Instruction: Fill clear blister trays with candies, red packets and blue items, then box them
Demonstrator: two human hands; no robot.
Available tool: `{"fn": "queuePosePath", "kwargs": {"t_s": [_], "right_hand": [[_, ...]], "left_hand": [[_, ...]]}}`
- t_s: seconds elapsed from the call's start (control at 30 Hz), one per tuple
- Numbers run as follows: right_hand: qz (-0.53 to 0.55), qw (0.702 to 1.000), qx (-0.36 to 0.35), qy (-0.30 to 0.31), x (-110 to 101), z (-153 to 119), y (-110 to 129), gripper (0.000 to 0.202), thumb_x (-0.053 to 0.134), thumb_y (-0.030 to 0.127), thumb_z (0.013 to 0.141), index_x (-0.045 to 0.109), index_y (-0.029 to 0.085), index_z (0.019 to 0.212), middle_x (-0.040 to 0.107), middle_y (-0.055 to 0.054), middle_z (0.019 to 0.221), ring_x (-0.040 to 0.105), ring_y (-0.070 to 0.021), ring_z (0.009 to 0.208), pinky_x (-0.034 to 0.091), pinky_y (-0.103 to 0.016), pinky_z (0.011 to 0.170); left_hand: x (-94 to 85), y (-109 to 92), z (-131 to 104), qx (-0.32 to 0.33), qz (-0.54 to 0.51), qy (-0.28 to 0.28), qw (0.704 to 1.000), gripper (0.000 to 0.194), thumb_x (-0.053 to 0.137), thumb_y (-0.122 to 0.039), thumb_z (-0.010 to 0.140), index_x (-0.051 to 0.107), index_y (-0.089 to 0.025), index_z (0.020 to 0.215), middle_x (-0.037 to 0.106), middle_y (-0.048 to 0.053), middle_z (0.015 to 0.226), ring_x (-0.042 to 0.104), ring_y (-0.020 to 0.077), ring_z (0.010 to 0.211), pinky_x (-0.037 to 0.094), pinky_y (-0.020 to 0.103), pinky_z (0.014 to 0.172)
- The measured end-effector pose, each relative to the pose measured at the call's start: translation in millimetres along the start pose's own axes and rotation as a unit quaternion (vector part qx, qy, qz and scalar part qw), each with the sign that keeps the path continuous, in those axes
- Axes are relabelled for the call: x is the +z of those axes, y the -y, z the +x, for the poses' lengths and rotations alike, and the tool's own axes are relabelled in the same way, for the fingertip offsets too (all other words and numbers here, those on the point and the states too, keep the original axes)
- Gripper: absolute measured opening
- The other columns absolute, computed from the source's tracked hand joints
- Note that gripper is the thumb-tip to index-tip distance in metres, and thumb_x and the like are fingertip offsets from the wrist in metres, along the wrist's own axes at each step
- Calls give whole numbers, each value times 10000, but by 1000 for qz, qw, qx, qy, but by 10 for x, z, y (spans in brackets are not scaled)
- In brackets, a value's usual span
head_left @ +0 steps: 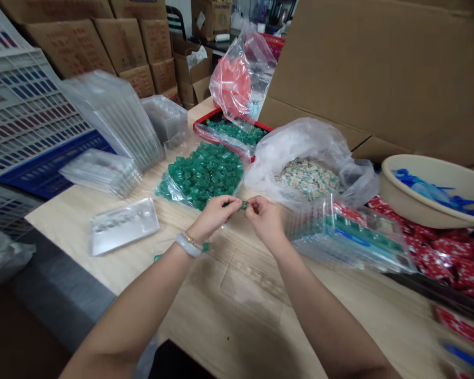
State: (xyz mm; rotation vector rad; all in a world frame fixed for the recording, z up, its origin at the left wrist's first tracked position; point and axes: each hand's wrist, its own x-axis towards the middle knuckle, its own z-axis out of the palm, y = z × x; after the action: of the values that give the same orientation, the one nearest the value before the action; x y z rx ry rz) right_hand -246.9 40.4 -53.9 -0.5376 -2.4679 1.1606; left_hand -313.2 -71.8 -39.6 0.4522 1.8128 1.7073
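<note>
Both hands meet over the middle of the wooden table (205, 337). Between their fingertips is a small green piece (244, 205). My left hand (220, 211) pinches its left end, and my right hand (261, 211) pinches its right end. Just behind them lies a heap of green pieces (209, 171) on clear plastic. A clear molded tray (253, 284) lies on the table below the hands. Beside my left wrist are a few loose green pieces (205, 247). An opened plastic bag (260, 158) to the right holds small patterned pieces (310, 179).
A clear tray (122, 226) lies at the left, before stacked trays (118, 121). Filled clear packs (355, 234) stand right, near a cream basin (438, 210) with blue items and red packets (442, 258). A red-rimmed tray (205, 134) sits behind the green heap.
</note>
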Motion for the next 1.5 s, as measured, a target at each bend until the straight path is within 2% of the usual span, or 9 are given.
{"fn": "queuePosePath", "kwargs": {"t_s": [0.1, 0.23, 0.37, 0.5, 0.67, 0.93, 1.13, 1.3, 1.5], "right_hand": [[-49, 999, -3, -10, -52, 26, -46, 115, 442, 184, 650, 552, 159, 676, 536, 1, 544, 478, -103, 484, 367, -216, 493], [54, 992, 102, -47, -127, 4, -209, 129, 470, 237, 660, 545, 144, 708, 551, -8, 556, 515, -116, 469, 390, -220, 459], [151, 980, 130, -13, -121, -176, -200, 182, 481, 311, 684, 538, 143, 725, 565, -13, 589, 546, -125, 486, 432, -240, 481], [37, 997, 66, -29, -124, -387, -8, 141, 470, 259, 698, 558, 151, 721, 579, -21, 602, 539, -124, 541, 419, -240, 533], [81, 993, 81, 6, -242, -545, 67, 148, 466, 270, 710, 555, 152, 705, 581, -15, 578, 544, -123, 523, 415, -232, 509], [131, 987, 79, 49, -361, -655, 79, 121, 495, 262, 703, 542, 153, 675, 537, 11, 563, 512, -97, 492, 422, -217, 486], [171, 980, -52, 92, -387, -905, 15, 241, 547, 280, 750, 585, 198, 974, 593, -50, 906, 552, -135, 792, 455, -275, 708], [130, 982, -81, 114, -286, -1200, -72, 191, 494, 212, 795, 592, 214, 959, 574, -53, 880, 543, -146, 839, 448, -297, 758], [-36, 989, -47, 139, -217, -1196, -134, 123, 498, 162, 774, 594, 172, 850, 556, -48, 800, 534, -139, 734, 448, -272, 679]], "left_hand": [[-62, -76, -86, 18, 50, -24, 998, 164, 595, -281, 650, 622, -123, 684, 487, -30, 490, 391, 62, 436, 292, 186, 418], [-241, -209, -348, 35, -78, -126, 988, 168, 597, -294, 660, 593, -138, 724, 516, -28, 540, 439, 62, 465, 328, 177, 433], [-185, -100, -524, -23, -74, -68, 995, 270, 558, -292, 696, 591, -141, 918, 587, 17, 725, 475, 72, 523, 347, 178, 425], [110, 132, -483, -28, 10, -88, 996, 371, 501, -351, 741, 550, -129, 1034, 554, 3, 688, 414, 60, 460, 341, 190, 420], [305, 209, -470, 19, 104, -87, 991, 169, 548, -231, 684, 628, -137, 799, 616, 39, 759, 530, 125, 655, 405, 224, 585], [321, 72, -653, 21, 87, -30, 996, 210, 520, -219, 685, 643, -151, 840, 612, 24, 711, 510, 111, 609, 378, 204, 542], [265, 129, -794, -100, -48, 50, 993, 174, 530, -282, 683, 582, -117, 661, 493, -17, 527, 377, 49, 421, 259, 173, 393], [267, 332, -1025, -183, -84, 97, 975, 147, 553, -263, 657, 551, -121, 620, 450, -44, 494, 339, 29, 392, 202, 161, 365], [172, 505, -1305, -197, -190, -16, 962, 201, 541, -211, 639, 585, -128, 817, 575, 22, 768, 484, 73, 573, 345, 181, 477]]}}
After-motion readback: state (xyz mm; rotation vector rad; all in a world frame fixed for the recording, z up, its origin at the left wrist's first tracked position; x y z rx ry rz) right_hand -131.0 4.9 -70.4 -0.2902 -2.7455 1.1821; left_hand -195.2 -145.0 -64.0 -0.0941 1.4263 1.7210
